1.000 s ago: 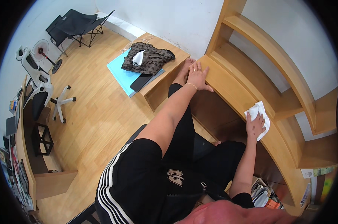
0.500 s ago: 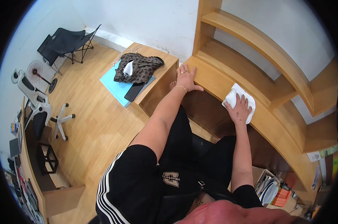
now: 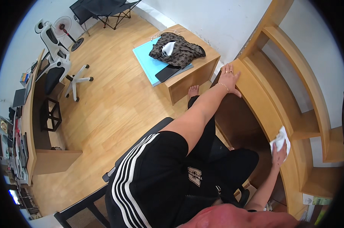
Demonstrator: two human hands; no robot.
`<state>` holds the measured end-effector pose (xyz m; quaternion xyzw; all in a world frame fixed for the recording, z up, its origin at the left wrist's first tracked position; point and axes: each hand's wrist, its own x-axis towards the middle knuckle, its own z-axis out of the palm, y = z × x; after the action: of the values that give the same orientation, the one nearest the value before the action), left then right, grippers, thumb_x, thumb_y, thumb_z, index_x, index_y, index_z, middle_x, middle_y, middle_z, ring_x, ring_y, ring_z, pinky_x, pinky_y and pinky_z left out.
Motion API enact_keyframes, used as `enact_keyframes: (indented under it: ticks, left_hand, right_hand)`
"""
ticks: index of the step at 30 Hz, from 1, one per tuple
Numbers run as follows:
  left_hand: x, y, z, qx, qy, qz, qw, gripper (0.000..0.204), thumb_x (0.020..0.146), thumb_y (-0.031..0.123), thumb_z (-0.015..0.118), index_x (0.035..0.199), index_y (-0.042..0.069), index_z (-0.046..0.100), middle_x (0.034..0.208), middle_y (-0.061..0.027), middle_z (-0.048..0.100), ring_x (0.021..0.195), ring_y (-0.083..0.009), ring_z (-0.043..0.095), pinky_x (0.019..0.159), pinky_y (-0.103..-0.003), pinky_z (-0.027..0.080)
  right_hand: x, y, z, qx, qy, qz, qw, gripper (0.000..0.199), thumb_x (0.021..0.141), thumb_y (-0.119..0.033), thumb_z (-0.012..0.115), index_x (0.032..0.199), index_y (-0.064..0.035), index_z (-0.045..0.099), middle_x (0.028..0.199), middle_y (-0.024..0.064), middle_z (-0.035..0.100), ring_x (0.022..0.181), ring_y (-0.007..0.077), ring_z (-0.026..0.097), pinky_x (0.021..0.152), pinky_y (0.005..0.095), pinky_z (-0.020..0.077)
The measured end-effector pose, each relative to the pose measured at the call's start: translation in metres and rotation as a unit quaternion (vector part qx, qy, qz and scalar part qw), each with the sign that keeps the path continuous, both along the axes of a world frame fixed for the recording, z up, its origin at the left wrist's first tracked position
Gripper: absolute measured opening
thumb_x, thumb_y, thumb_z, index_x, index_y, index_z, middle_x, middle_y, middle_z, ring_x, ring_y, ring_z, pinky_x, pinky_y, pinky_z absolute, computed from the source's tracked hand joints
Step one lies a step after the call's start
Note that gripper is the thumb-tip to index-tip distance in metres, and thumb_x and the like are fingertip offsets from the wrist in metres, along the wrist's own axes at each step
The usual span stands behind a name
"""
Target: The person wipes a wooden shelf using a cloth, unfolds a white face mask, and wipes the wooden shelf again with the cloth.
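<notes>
My left hand point(image 3: 229, 79) lies flat on the far left end of the wooden desk top point(image 3: 260, 110), fingers spread, thumb along its front edge. It holds nothing. Farther right along the same top, my right hand point(image 3: 279, 154) presses a crumpled white cloth point(image 3: 282, 140) against the wood near the front edge. The fingers are bent over the cloth, which partly hides them. A wooden shelf unit point(image 3: 274, 81) rises along the back of the desk top.
Left of the desk stands a low wooden cabinet point(image 3: 179, 93) bearing a patterned brown garment point(image 3: 179, 51), a white mask point(image 3: 168, 48), a light blue folder point(image 3: 143, 57) and a dark phone point(image 3: 166, 73). Farther off are a white office chair point(image 3: 58, 57), a fan point(image 3: 62, 26) and a black folding chair point(image 3: 103, 9).
My right hand has slid the cloth along the desk top toward the right and nearer to me. The left hand stays on the desk end. The whole view has turned and shifted.
</notes>
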<state>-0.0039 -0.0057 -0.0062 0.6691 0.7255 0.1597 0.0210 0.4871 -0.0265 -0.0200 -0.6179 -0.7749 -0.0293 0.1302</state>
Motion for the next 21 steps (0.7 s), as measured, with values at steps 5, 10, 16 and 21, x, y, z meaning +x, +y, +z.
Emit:
enact_keyframes:
  ticks: [5,10,16,21]
  left_hand:
    - [-0.004,-0.001,-0.006,0.016,-0.01,0.007,1.0,0.126,0.049,0.077,0.076,0.15,0.013,0.034,0.154,-0.0341,0.019,0.145,-0.0484,0.013,0.118,-0.054,0.007]
    - [0.002,0.0,0.001,0.004,-0.003,-0.001,1.0,0.126,0.05,0.078,0.075,0.151,0.014,0.034,0.154,-0.0338,0.021,0.145,-0.048,0.014,0.118,-0.054,0.009]
    - [-0.007,0.001,0.003,0.006,0.051,0.001,0.999,0.126,0.053,0.081,0.071,0.151,0.013,0.032,0.152,-0.0346,0.023,0.143,-0.0498,0.017,0.115,-0.058,0.014]
    - [-0.002,0.008,0.006,0.013,0.076,-0.009,0.997,0.121,0.058,0.08,0.071,0.151,0.014,0.031,0.15,-0.0373,0.025,0.142,-0.0507,0.019,0.114,-0.058,0.016]
  right_hand:
    - [0.087,-0.002,-0.01,0.0,0.057,-0.114,0.992,0.084,0.086,-0.059,0.058,0.147,-0.0042,0.038,0.149,0.0169,0.042,0.138,0.0343,0.039,0.113,0.0498,0.0295]
    - [0.08,-0.005,-0.006,-0.039,-0.021,-0.398,0.916,0.094,0.083,-0.076,0.045,0.146,-0.0065,0.041,0.15,0.0168,0.042,0.138,0.0348,0.038,0.112,0.0524,0.0284]
    - [-0.02,-0.001,-0.012,0.004,0.018,-0.276,0.961,0.085,0.083,-0.069,0.052,0.145,-0.0119,0.044,0.151,0.016,0.039,0.142,0.0335,0.032,0.115,0.0572,0.0185]
    - [-0.11,0.004,0.02,-0.063,0.029,-0.213,0.975,0.086,0.083,-0.067,0.053,0.149,-0.0152,0.036,0.156,0.0135,0.031,0.147,0.031,0.022,0.115,0.0597,0.0137]
